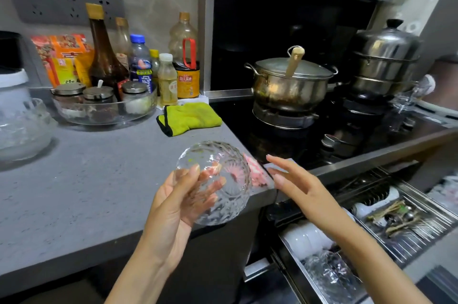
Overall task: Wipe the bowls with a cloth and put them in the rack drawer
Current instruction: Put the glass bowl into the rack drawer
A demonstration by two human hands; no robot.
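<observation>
Cut-glass bowl (218, 179) — clear, faceted, tilted on its side — was gripped in the left hand (173, 202) above the counter (74, 192) edge. Right hand (295, 184) hovered just beside it, fingers straight, holding nothing.

The left grip (183, 197) was raised, fingers and thumb curled round a clear cut-glass bowl (218, 155). The right grip (295, 184) hovered just beside it, fingers straight, holding nothing.

Clear cut-pattern glass bowl (218, 179); lime-green cloth (189, 117), black edging; grey speckled counter (74, 179); steel pots (290, 83).
</observation>
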